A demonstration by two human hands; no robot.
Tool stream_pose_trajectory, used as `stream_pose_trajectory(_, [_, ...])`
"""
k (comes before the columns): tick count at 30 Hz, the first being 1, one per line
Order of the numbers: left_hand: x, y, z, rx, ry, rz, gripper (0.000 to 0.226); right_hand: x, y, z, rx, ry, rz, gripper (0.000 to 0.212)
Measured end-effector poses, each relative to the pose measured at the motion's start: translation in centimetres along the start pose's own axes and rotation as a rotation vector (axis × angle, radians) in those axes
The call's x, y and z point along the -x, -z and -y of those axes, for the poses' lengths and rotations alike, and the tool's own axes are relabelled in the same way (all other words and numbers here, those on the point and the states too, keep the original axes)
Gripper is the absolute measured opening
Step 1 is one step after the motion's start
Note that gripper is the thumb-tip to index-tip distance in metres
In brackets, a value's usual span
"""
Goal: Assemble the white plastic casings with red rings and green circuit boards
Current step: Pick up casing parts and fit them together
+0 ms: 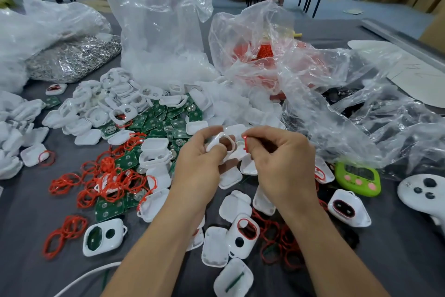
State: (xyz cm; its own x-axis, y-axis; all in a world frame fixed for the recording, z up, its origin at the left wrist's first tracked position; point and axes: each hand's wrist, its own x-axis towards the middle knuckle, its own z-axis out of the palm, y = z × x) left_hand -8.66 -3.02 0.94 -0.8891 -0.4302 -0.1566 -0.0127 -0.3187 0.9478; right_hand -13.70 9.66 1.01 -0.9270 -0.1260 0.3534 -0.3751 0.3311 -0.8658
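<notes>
My left hand (pixel 199 164) grips a white plastic casing (pixel 222 143) with an oval opening, held above the table's middle. My right hand (pixel 281 159) pinches a red ring (pixel 245 143) at the casing's right edge. Loose red rings (pixel 108 181) lie scattered at the left. Green circuit boards (pixel 166 120) are piled behind my hands among white casing halves (pixel 154 149). A casing with a red ring fitted (pixel 243 234) lies near my right forearm, and another (pixel 346 207) lies to the right.
Clear plastic bags (pixel 163 27) of white parts and red parts (pixel 269 55) stand behind the piles. A bag of silvery metal pieces (pixel 72 60) lies at the back left. A green timer (pixel 357 177) and a white controller (pixel 421 192) sit at the right.
</notes>
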Motion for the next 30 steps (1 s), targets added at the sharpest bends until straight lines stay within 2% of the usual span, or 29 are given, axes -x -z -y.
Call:
stream_pose_trajectory(4, [0.11, -0.02, 0.33, -0.026, 0.007, 0.049, 0.021, 0.29, -0.19, 0.05, 0.117, 0.073, -0.012, 0.011])
stream_pose_trajectory(10, [0.36, 0.09, 0.06, -0.072, 0.019, 0.145, 0.043, 0.47, -0.25, 0.34, 0.181, 0.122, -0.041, 0.007])
stream_pose_trajectory(17, [0.44, -0.12, 0.06, -0.032, -0.015, 0.092, 0.035, 0.68, -0.42, 0.28, 0.152, 0.177, -0.023, 0.009])
stream_pose_trajectory(22, [0.12, 0.23, 0.06, -0.05, -0.041, 0.068, 0.037, 0.5, -0.13, 0.02, 0.076, 0.148, 0.125, 0.016])
stream_pose_trajectory(26, [-0.01, 0.45, -0.28, 0.029, 0.036, 0.153, 0.053, 0.4, -0.09, 0.02, 0.074, 0.127, 0.092, 0.016])
stream_pose_trajectory(30, [-0.04, 0.19, -0.33, 0.041, 0.05, 0.157, 0.051, 0.59, -0.43, 0.29, 0.061, 0.114, 0.022, 0.009])
